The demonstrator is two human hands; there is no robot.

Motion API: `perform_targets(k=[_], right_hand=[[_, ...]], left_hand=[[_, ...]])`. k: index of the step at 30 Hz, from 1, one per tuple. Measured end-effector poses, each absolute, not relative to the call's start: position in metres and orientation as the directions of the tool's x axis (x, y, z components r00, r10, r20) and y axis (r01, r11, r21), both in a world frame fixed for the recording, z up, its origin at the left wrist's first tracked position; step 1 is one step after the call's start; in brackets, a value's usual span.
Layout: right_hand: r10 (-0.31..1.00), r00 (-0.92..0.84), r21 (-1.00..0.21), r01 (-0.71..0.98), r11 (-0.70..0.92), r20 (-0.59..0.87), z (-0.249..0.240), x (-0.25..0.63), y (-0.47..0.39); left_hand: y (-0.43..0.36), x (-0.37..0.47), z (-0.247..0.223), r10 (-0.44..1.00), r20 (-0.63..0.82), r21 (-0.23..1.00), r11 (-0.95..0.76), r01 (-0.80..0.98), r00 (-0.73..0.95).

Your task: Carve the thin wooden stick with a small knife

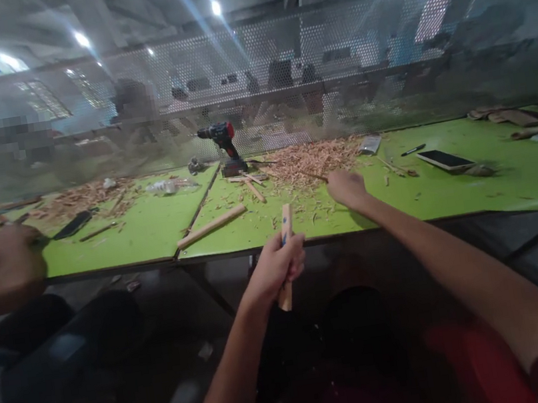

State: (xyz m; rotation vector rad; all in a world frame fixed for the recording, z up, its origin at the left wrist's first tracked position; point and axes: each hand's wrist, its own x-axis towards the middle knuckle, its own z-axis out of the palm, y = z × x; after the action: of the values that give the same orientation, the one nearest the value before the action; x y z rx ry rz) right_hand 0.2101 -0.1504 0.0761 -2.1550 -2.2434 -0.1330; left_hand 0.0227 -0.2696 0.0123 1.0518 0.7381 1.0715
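Observation:
My left hand (282,260) is closed around a pale wooden stick (286,219) with blue marks on it, held tilted just in front of the table edge. Over the table, at the near right side of a heap of wood shavings (312,154), my right hand (346,188) is closed. A thin brown rod (314,175) extends left from its fingers into the shavings; its kind is unclear. Another wooden stick (212,226) lies by the front edge, left of my left hand. Thin wood slivers (254,190) rest behind it.
A cordless drill (225,146) stands upright at the back of the green table (450,198). To the right are a phone (445,160), a pen (413,149) and a small packet (370,144). At far left, a co-worker's hands (17,256) are near more shavings. A mesh screen (246,50) rises behind.

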Motion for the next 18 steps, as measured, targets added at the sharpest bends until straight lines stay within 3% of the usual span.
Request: perform_targets(k=[3, 7, 13, 18], right_hand=[[0.995, -0.030, 0.022, 0.999, 0.028, 0.090, 0.069, 0.205, -0.169], [0.978, -0.196, 0.044, 0.980, 0.193, 0.069, 0.051, 0.187, -0.208], [0.963, -0.248, 0.120, 0.965, 0.234, 0.109, 0.046, 0.181, -0.224], [0.953, -0.272, 0.105, 0.960, 0.260, 0.135, 0.044, 0.181, -0.220]], left_hand=[[-0.264, 0.022, 0.011, 0.933, -0.005, 0.894, 0.165, -0.416, 0.360], [-0.260, 0.022, 0.007, 0.900, 0.002, 0.867, 0.215, -0.449, 0.435], [-0.265, 0.027, 0.006, 0.920, 0.004, 0.872, 0.189, -0.451, 0.392], [-0.261, 0.029, 0.004, 0.937, 0.007, 0.891, 0.153, -0.428, 0.348]])
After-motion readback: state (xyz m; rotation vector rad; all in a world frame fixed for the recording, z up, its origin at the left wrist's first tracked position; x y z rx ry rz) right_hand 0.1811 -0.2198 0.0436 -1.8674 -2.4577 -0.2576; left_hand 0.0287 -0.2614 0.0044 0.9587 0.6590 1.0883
